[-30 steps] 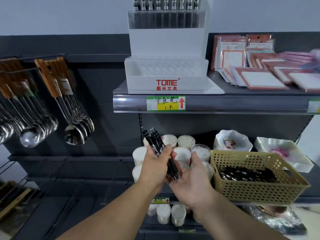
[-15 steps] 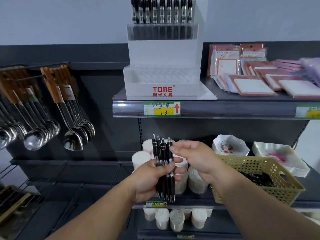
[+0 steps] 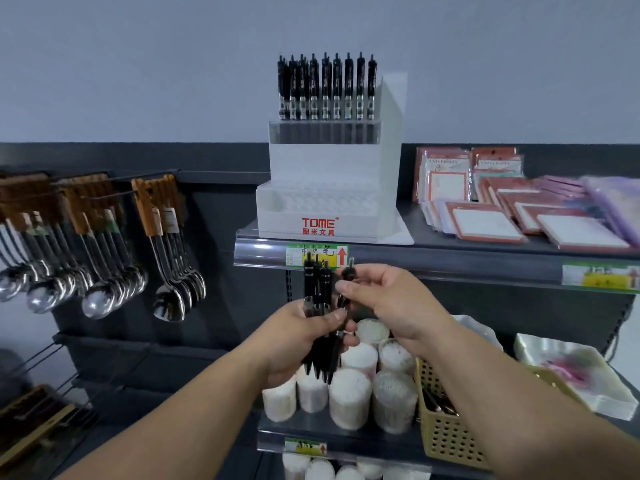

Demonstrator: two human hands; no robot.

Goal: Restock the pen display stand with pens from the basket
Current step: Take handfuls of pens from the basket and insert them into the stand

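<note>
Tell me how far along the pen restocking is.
On the stand, the top row is filled with pens. The left hand grips a bunch of pens while the right hand pinches one pen from it. The lower tray looks empty, and more pens lie in the basket.

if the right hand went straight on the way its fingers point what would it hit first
Its fingers point left, so the right hand, pinching one pen, would probably meet the bundle of pens gripped in the left hand. Both seem at similar depth, but one view cannot confirm.
</note>
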